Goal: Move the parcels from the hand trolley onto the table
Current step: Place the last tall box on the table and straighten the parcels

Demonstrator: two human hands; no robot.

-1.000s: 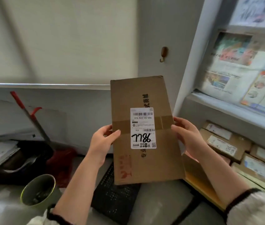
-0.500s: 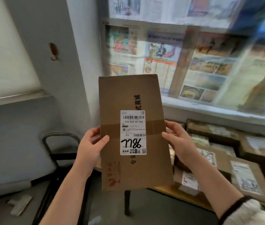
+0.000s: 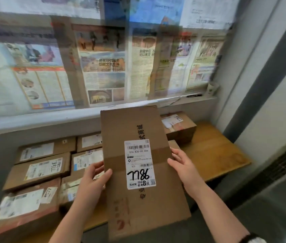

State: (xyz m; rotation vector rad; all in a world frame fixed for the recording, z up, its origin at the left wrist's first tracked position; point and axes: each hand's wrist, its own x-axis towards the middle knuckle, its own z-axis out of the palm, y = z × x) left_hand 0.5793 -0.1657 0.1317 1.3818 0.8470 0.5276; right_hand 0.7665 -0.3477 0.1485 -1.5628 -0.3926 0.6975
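Where the parcel [image 3: 163, 195] is: held in the air between the left hand [image 3: 93, 181] and the right hand [image 3: 182, 165], in front of the person and, as the camera sees it, over the near edge of the table [image 3: 214, 155]; it does not rest on the table.
Parcel shape: a flat brown cardboard box, its long side pointing away from the person, with a band of brown tape across the middle.
Parcel face: a white shipping label [image 3: 139, 163] with a barcode at the top and "7786" handwritten in black marker.
Left side: the left hand grips the parcel's left edge about halfway along, thumb across the front face, fingers behind.
Right side: the right hand grips the right edge at the tape band, fingers wrapped behind.
Hands together: apart, with the full width of the parcel between them.
Table top: wood, standing under a windowsill [image 3: 33, 118], with bare wood showing on the right.
Table left: a group of boxes [image 3: 38, 171], brown with white labels, packed side by side and blurred.
Table back right: a single box [image 3: 179, 127] against the wall, apart from the group.
Window: covered with sheets of newspaper [image 3: 103, 67].
Sill, right end: a paper cup [image 3: 212, 88] with a dark pen [image 3: 193, 95] lying just beside it.
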